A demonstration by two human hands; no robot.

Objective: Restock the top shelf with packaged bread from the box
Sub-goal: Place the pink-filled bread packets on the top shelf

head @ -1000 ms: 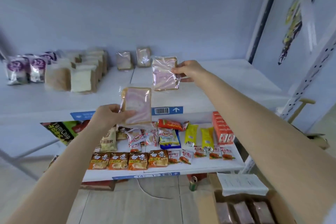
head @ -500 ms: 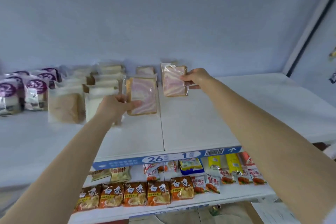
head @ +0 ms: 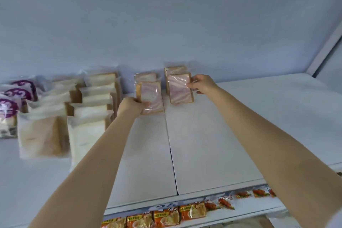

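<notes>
2 swirl-bread packets in hand, both at the back of the top shelf (head: 240,126). The left hand (head: 132,106) grips the lower-left corner of the left packet (head: 150,96), fingers curled round it; the packet lies at 1 o'clock from that hand. The right hand (head: 202,84) pinches the right edge of the right packet (head: 180,89), which lies at 9 o'clock from its fingers.

Each packet stands on edge, long axis near vertical, broad face to the camera, just in front of the rear packets (head: 146,77), making 2 rows running toward 12 o'clock. Bottom edges look seated on the shelf; contact not confirmable. Both are already lined up with their rows, so the next move is probably let go and withdraw toward 6 o'clock. The left packet leans slightly and may tip.

White toast loaves (head: 88,116) sit close at 9 o'clock of the left hand, purple-label packs (head: 11,107) beyond them.

Versus 0.5 s ago: both packets are further toward 12 o'clock, and the left one has gone from mid-shelf to its row. The box is out of view.
</notes>
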